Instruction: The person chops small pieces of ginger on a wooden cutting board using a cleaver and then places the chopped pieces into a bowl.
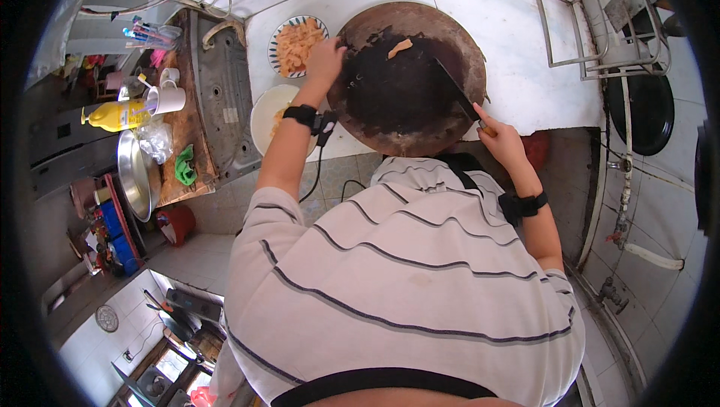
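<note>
My right hand point(502, 140) grips the wooden handle of a kitchen knife point(458, 92), its dark blade lying over the right part of a round, dark, worn cutting board point(416, 126). One pale orange strip of food, possibly raw meat, point(400, 48) lies near the board's upper middle. My left hand point(326, 61) is between the board's left edge and a patterned bowl point(272, 50) heaped with cut pieces point(295, 41); whether its fingers hold anything cannot be told. Below that bowl, partly behind my left forearm, a white bowl point(260, 126) holds some yellowish pieces.
The board and bowls rest on a white counter point(529, 92). A metal sink unit point(228, 86) is at left, beside a wooden surface point(188, 120) with mugs, a yellow pump bottle point(117, 116) and a green cloth point(185, 165). A wire rack point(579, 61) stands upper right.
</note>
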Motion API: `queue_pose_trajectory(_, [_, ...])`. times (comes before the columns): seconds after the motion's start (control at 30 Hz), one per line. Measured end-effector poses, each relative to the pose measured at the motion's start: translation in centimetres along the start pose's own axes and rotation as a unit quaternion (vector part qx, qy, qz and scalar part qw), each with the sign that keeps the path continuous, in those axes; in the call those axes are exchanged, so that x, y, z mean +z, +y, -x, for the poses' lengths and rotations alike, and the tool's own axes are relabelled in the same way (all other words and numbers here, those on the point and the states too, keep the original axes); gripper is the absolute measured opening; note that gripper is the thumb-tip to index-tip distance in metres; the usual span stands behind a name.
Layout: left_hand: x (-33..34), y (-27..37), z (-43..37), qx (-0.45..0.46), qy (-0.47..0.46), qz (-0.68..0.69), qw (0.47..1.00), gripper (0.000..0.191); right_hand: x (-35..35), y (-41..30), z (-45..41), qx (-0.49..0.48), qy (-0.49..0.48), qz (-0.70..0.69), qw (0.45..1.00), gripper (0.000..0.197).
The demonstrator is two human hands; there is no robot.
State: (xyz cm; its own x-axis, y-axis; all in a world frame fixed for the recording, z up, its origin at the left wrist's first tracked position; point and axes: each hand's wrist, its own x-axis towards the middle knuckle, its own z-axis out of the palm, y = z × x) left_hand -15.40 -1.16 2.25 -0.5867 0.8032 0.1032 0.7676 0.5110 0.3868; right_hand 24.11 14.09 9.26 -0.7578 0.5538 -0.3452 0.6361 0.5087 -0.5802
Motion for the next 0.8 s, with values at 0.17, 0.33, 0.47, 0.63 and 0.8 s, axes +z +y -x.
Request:
queue_pose_trajectory(0.17, [-3.4, -6.8, 1.0, -0.063, 0.032, -0.042, 0.997, 0.027, 0.1, -0.2, 0.1, 0.018, 0.006, 0.006, 1.0, 0.062])
queue_pose_trajectory(0.33, [-4.1, -12.5, 1.8, -0.172, 0.051, -0.055, 0.982, 0.031, 0.7, -0.1, 0.1, 0.004, 0.034, -0.039, 0.999, 0.06])
queue_pose_trajectory(0.47, [-4.3, -13.7, 1.0, -0.167, 0.029, -0.056, 0.984, 0.031, 1.3, -0.5, 0.3, 0.013, 0.055, -0.076, 0.995, 0.056])
queue_pose_trajectory(0.63, [-4.2, -13.4, -0.4, -0.177, -0.021, -0.083, 0.981, 0.025, 1.7, -1.0, 0.5, 0.007, 0.075, -0.071, 0.995, 0.055])
queue_pose_trajectory(0.8, [-4.6, -12.6, -1.1, -0.201, -0.095, -0.068, 0.973, 0.029, 2.6, -1.8, 0.5, -0.11, 0.164, -0.058, 0.979, 0.055])
